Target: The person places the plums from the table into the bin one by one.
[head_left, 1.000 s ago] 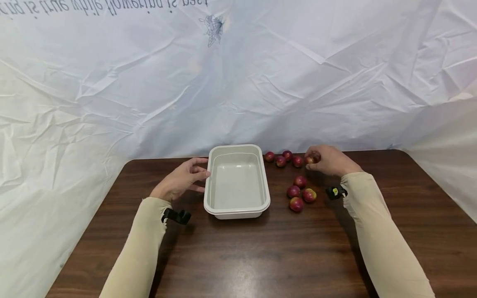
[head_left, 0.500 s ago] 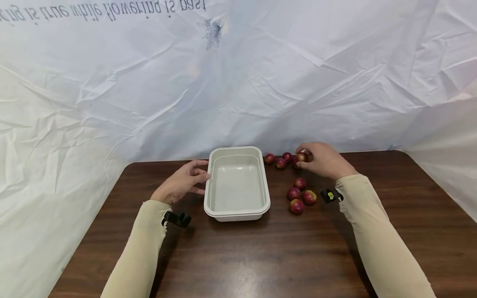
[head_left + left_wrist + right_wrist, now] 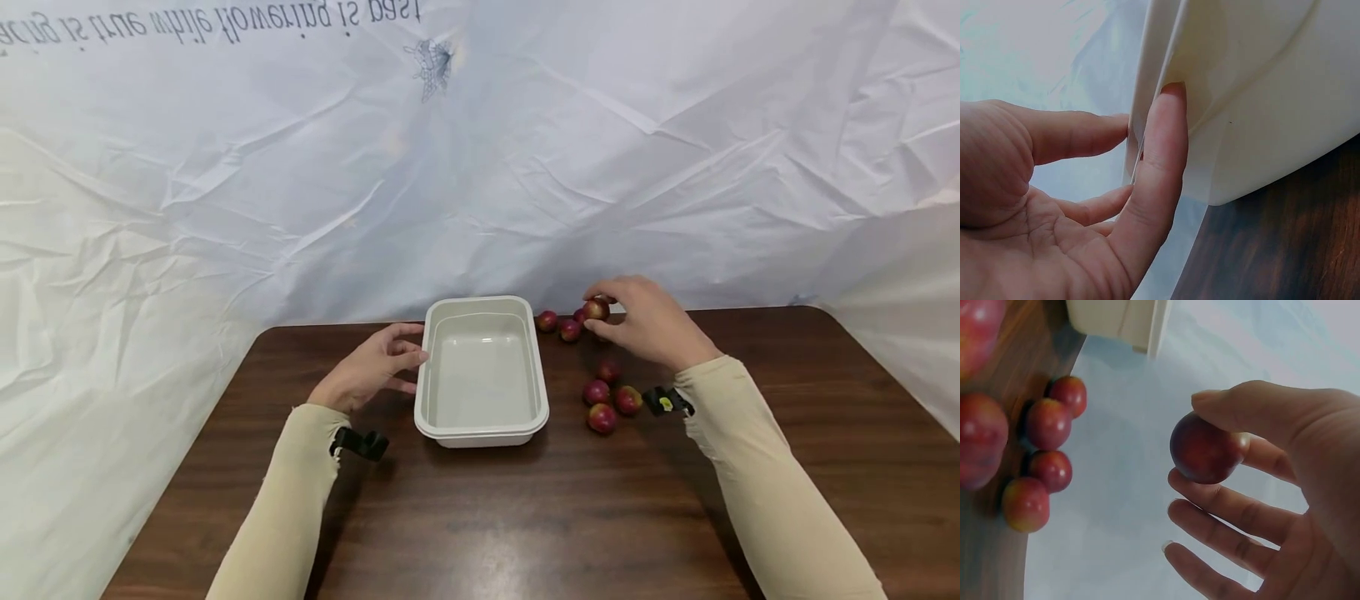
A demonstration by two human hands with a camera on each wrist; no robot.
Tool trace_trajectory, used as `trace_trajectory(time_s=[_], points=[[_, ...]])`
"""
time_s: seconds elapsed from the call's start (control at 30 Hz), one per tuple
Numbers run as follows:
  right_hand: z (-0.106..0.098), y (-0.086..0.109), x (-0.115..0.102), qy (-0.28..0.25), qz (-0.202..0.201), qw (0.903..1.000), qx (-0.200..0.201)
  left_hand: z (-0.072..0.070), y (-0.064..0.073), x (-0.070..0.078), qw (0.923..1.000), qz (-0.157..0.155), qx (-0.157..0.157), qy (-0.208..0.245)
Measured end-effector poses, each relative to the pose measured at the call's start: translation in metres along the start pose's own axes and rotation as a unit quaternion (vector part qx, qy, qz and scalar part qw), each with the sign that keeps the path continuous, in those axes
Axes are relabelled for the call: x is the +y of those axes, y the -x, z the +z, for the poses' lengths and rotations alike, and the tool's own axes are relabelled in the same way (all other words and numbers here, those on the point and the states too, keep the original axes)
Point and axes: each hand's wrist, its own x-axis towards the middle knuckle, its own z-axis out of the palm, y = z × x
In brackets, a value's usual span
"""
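Observation:
A rectangular off-white plastic tub (image 3: 483,379), its rim doubled at the edge, stands on the brown table with nothing inside. My left hand (image 3: 375,367) grips its left rim; the left wrist view shows the thumb against the rim edge and a finger (image 3: 1163,144) along the outer wall below it. My right hand (image 3: 651,323) pinches a dark red plum (image 3: 1207,450) between thumb and fingertips, raised above the table, the other fingers spread. Behind that hand several plums (image 3: 570,331) lie along the back edge, some partly hidden by the held one.
A second cluster of plums (image 3: 602,418) lies to the right of the tub, in front of the right hand. White wrinkled fabric (image 3: 600,167) with printed lettering hangs directly behind the wooden table (image 3: 480,517). Dark camera mounts sit on both wrists.
The right hand has lifted the plum off the back right of the table and carried it left and up toward the tub. The left hand has stayed at the tub's rim.

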Motion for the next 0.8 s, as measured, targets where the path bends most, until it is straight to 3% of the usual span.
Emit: trace_trajectory(time_s=[0.43,0.8], points=[[0.006,0.0,-0.019,-0.013,-0.043,0.9982,0.039,0.0,0.002,0.001,1.0,0.005,0.0,-0.004],[0.012,-0.001,-0.022,-0.038,-0.04,0.9973,0.048,0.001,0.001,-0.001,1.0,0.002,0.0,-0.003]])
